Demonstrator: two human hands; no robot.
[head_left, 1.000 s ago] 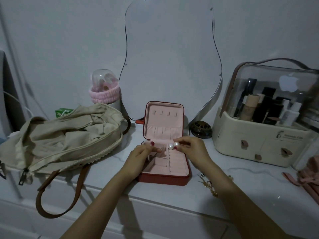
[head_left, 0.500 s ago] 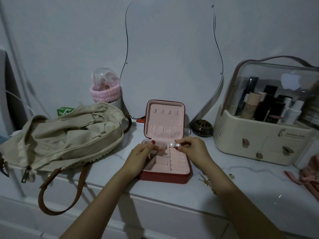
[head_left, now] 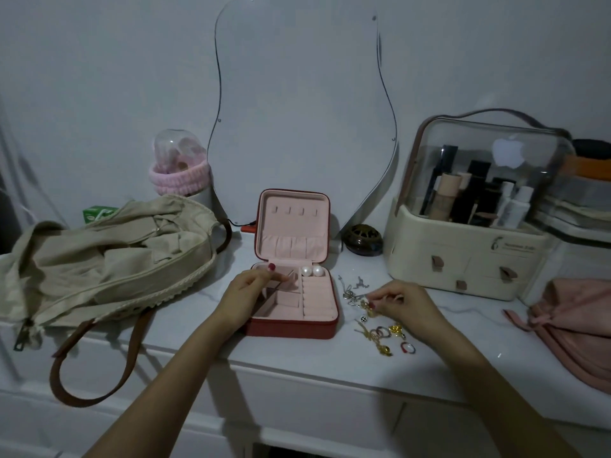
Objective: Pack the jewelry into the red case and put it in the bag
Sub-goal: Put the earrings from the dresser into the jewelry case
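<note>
Red case is stood open on the white dresser top, two pearl earrings seated in its rear right slot. Left hand is curled, fingertips pinched over case's left compartment; what's held cannot be told. Right hand is pinched on loose jewelry just right of case. Beige bag is laid open at left.

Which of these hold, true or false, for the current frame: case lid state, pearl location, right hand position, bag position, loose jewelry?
1. The red case lies open. True.
2. Two pearl earrings sit in the case's tray. True.
3. The right hand is inside the case. False: it is over the loose jewelry, to the right of the case.
4. The beige bag lies right of the case. False: it lies to its left.
5. Rings remain on the tabletop. True.
</note>
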